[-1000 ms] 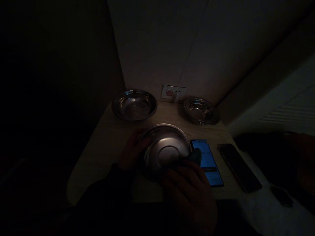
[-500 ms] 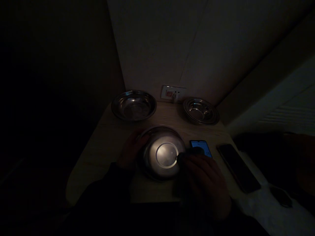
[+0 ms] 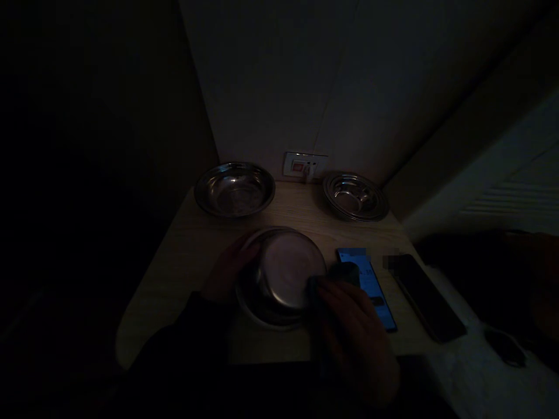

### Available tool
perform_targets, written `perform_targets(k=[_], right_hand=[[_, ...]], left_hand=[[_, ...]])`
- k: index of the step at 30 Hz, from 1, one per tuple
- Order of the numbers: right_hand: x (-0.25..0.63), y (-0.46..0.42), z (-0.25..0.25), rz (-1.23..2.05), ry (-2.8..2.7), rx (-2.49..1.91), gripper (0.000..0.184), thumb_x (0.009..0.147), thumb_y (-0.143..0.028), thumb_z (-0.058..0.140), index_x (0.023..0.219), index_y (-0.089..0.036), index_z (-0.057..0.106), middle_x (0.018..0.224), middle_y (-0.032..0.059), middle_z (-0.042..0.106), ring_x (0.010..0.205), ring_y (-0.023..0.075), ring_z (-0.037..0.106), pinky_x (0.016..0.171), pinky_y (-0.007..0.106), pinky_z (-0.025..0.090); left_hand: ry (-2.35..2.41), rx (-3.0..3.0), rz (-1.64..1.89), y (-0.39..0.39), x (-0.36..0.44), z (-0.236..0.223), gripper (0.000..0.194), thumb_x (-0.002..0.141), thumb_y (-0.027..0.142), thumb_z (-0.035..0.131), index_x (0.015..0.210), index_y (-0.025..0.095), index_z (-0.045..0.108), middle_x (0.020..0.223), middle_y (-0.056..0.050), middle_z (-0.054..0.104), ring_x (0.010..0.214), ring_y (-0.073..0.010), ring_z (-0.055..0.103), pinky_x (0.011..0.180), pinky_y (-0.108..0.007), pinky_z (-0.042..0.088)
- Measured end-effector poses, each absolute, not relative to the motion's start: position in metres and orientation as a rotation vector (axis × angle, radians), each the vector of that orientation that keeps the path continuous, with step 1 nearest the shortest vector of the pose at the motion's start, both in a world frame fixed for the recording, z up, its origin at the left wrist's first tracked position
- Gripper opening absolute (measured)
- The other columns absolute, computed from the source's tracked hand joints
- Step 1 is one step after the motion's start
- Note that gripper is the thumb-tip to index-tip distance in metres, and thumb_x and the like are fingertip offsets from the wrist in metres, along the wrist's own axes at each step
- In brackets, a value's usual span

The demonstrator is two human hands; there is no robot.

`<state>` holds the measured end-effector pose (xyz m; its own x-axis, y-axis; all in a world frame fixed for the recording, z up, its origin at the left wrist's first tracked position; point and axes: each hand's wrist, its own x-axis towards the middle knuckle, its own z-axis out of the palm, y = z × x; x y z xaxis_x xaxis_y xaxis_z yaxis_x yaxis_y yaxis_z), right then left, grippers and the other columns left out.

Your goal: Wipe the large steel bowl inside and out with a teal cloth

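Observation:
A shiny steel bowl (image 3: 290, 265) is tilted bottom outward above the near part of the table. My left hand (image 3: 229, 267) grips its left rim, with the fingers partly lost in the dark. At the bowl's right side my right hand (image 3: 353, 331) is closed on a dark greenish cloth (image 3: 345, 273), which touches the bowl's outer surface. Part of the cloth hides behind the fingers. Just beyond that hand lies a phone with a lit screen (image 3: 371, 285).
On the wooden table (image 3: 174, 273) a wide steel bowl (image 3: 236, 192) stands at the back left and a stack of steel bowls (image 3: 356, 198) at the back right. A dark phone (image 3: 428, 297) lies on the right. A wall socket (image 3: 304, 166) holds a plug. The room is very dim.
The bowl has tilted in my left hand, its base turning round to the right. My right hand with the cloth has shifted around the bowl's lower right side, baring more of the lit phone again.

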<state>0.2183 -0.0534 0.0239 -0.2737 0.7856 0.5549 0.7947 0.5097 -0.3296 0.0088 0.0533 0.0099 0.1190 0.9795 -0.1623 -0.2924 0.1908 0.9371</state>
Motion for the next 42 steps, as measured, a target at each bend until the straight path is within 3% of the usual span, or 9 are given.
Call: perform_targets(k=[7, 16, 22, 42], right_hand=[[0.212, -0.059, 0.037, -0.094, -2.211, -1.113, 0.023, 0.093, -0.013, 0.046, 0.108, -0.015, 0.064, 0.107, 0.0059, 0.071, 0.098, 0.019, 0.061, 0.078, 0.033, 0.053], [0.178, -0.039, 0.04, -0.098, -2.225, -0.97, 0.022, 0.096, -0.017, 0.046, 0.096, -0.018, 0.068, 0.103, 0.0, 0.073, 0.092, 0.015, 0.062, 0.084, 0.033, 0.047], [0.197, -0.05, 0.035, -0.097, -2.256, -0.94, 0.023, 0.097, -0.015, 0.044, 0.097, -0.018, 0.067, 0.099, -0.0006, 0.074, 0.092, 0.0135, 0.061, 0.085, 0.031, 0.046], [0.186, -0.048, 0.036, -0.142, -2.227, -0.917, 0.02, 0.094, -0.014, 0.049, 0.091, -0.017, 0.069, 0.097, -0.0001, 0.074, 0.091, 0.015, 0.062, 0.086, 0.033, 0.047]], left_hand=[[1.129, 0.876, 1.186, 0.05, 0.017, 0.012, 0.04, 0.069, 0.042, 0.071, 0.1, 0.017, 0.07, 0.11, -0.008, 0.071, 0.108, -0.0267, 0.061, 0.097, -0.037, 0.044], [1.195, 0.998, 1.155, 0.05, 0.012, 0.009, 0.037, 0.072, 0.043, 0.068, 0.101, 0.02, 0.07, 0.107, -0.005, 0.072, 0.107, -0.0251, 0.061, 0.098, -0.035, 0.043], [1.153, 1.004, 1.132, 0.049, 0.014, 0.008, 0.047, 0.074, 0.047, 0.065, 0.109, 0.015, 0.067, 0.115, -0.008, 0.069, 0.112, -0.0271, 0.059, 0.098, -0.037, 0.043], [1.201, 1.059, 1.126, 0.048, 0.014, 0.009, 0.052, 0.073, 0.048, 0.065, 0.111, 0.013, 0.065, 0.115, -0.009, 0.069, 0.113, -0.0268, 0.059, 0.1, -0.037, 0.042]])
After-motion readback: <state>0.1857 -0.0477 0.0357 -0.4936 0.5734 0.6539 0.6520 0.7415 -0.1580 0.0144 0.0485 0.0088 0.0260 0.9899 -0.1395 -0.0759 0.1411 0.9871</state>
